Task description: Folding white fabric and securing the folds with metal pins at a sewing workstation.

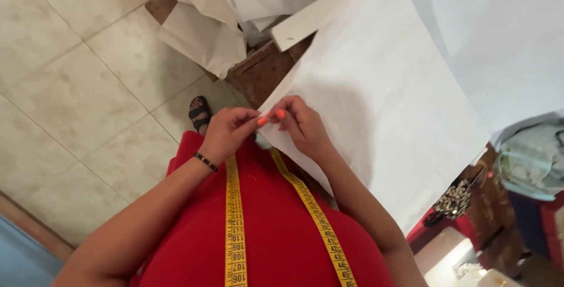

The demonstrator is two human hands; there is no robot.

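My left hand [228, 131] and right hand [302, 125] both pinch one corner of a single large white paper sheet [382, 105]; one yellow measuring tape [235, 222] hangs just below my grip.

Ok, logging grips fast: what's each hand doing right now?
Left hand: fingers pinched shut at the corner of the white sheet.
Right hand: fingers pinched shut on the same corner, fingertips meeting the left's.
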